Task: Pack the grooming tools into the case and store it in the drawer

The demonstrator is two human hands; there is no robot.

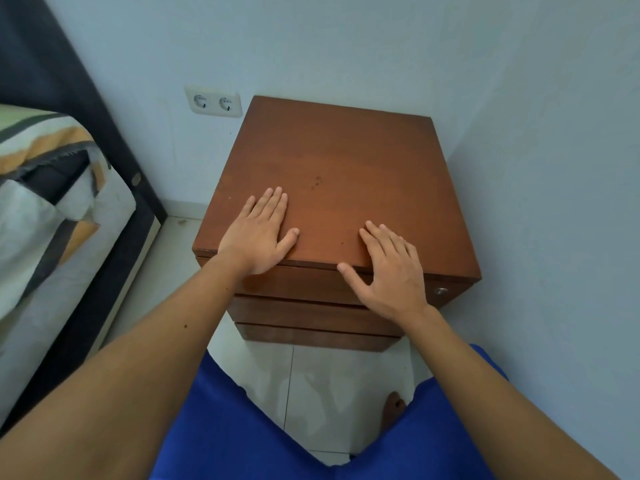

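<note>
A brown wooden drawer cabinet (346,168) stands against the white wall, seen from above. Its three drawer fronts (304,313) are all shut, and a small metal lock (441,291) sits at the top drawer's right end. My left hand (258,233) lies flat, palm down, on the cabinet top near its front left edge. My right hand (391,268) rests palm down over the front edge, fingers spread. Neither hand holds anything. No case and no grooming tools are in view.
A bed with a patterned cover (41,209) and dark frame stands close on the left. A double wall socket (213,102) sits behind the cabinet. White tiled floor (311,393) lies between my blue-clad legs (225,427) and the cabinet. A wall runs along the right.
</note>
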